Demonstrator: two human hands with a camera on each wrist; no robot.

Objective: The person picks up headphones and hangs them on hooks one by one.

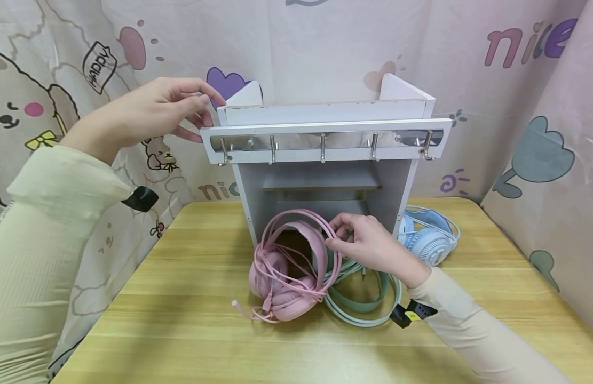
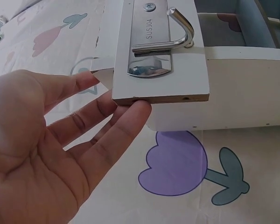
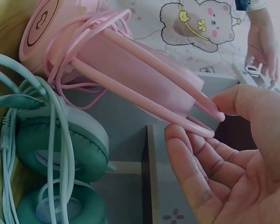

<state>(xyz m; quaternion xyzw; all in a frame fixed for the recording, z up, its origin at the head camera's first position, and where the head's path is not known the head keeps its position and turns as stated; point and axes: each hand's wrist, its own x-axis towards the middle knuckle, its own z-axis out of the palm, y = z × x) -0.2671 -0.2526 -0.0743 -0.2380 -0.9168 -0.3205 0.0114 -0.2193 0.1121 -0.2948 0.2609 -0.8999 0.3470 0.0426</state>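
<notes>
My right hand pinches the thin outer headband bars of the pink headphones between thumb and fingers. The headband is uppermost, and a pink cable is wound about the ear cups; whether these touch the table is hard to tell. My left hand touches the left end of a white shelf unit, its fingertips against the end of the hook rail. Several metal hooks line the rail. Green headphones, with a pale green cable, lie right beside the pink pair, partly hidden by my right hand.
Blue headphones lie at the right side of the shelf unit. The unit stands at the back of the wooden table, with an inner shelf under the rail. Printed cloth hangs behind and at both sides.
</notes>
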